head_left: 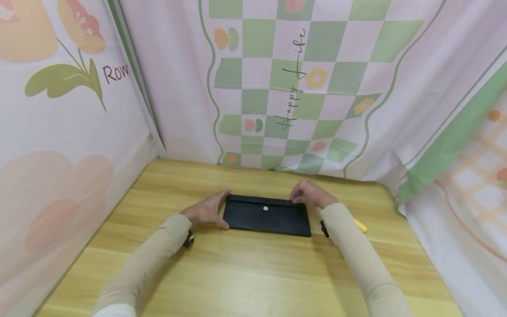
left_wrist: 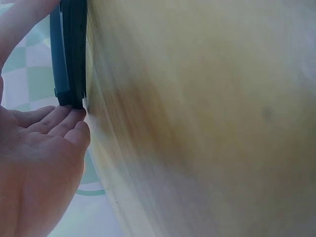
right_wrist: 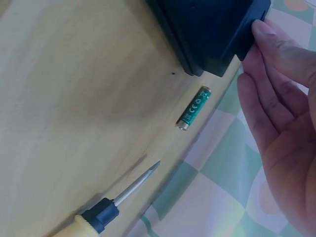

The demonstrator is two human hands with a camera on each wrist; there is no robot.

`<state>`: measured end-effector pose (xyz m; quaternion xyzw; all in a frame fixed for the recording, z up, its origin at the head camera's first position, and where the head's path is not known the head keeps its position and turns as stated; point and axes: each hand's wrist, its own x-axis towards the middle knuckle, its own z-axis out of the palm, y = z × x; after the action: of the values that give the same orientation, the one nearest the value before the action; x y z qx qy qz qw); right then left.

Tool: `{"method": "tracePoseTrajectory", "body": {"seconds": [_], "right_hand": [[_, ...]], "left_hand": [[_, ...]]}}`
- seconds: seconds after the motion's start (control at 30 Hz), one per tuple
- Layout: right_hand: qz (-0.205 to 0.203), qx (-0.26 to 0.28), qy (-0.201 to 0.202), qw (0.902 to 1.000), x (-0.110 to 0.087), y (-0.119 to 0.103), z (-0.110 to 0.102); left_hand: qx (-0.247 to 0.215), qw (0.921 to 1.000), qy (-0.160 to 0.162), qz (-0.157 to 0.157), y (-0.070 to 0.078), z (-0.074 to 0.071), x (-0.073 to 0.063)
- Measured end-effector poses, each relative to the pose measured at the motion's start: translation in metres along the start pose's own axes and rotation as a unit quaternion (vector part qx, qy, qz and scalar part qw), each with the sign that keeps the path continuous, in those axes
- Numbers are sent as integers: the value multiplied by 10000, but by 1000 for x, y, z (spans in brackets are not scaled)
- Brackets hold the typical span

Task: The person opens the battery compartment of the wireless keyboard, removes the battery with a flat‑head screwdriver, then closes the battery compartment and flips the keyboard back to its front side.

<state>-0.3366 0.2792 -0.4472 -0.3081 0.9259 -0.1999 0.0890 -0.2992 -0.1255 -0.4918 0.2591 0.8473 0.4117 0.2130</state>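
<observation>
A flat black rectangular device (head_left: 267, 219) lies on the table, a raised ridge along its far edge and a white round spot on its upper face. My left hand (head_left: 206, 210) spans its left end, thumb at the near corner and fingers at the far one. In the left wrist view the fingers (left_wrist: 69, 121) meet the device's end. With my right hand (head_left: 310, 193) I pinch the ridge near the far right corner. The right wrist view shows the thumb (right_wrist: 281, 47) on the ridge and the other fingers behind it.
A small green battery (right_wrist: 194, 108) lies on the table just off the device's right end. Beyond it is a screwdriver (right_wrist: 101, 215) with a yellow handle and metal shaft, partly behind my right sleeve in the head view. Patterned curtains (head_left: 293, 110) border the wooden table (head_left: 237, 273).
</observation>
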Motion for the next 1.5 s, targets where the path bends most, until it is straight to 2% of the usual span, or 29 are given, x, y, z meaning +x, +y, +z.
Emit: {"method": "tracePoseTrajectory", "body": {"seconds": [0.3, 0.47, 0.67, 0.77, 0.87, 1.0, 1.13, 1.37, 1.5], "right_hand": [[-8, -362, 300, 9989, -9, -1, 9], [-398, -664, 473, 9959, -12, -4, 13], [-1291, -1397, 729, 9790, -11, -5, 19], [-1420, -1428, 759, 9766, -12, -5, 20], [-1171, -1320, 603, 9825, -16, -4, 18], [-354, -994, 156, 9943, -27, -3, 10], [394, -578, -141, 9974, -42, -5, 0], [700, -316, -367, 9964, -68, 2, 2], [780, 133, -308, 9964, -81, 6, 11]], "left_hand": [[96, 10000, -7, -5, 0, 0, 0], [157, 9999, -6, -11, -1, 0, 1], [239, 9997, 14, 14, -2, -1, 2], [204, 9998, 9, 28, -3, -1, 3], [202, 9998, 7, 51, -4, -1, 4], [348, 9994, -9, 62, -5, 0, 3], [450, 9989, -81, 89, -5, 0, 2], [474, 9985, -269, 53, -6, -2, 0], [464, 9984, -316, 5, -6, -3, 1]]}}
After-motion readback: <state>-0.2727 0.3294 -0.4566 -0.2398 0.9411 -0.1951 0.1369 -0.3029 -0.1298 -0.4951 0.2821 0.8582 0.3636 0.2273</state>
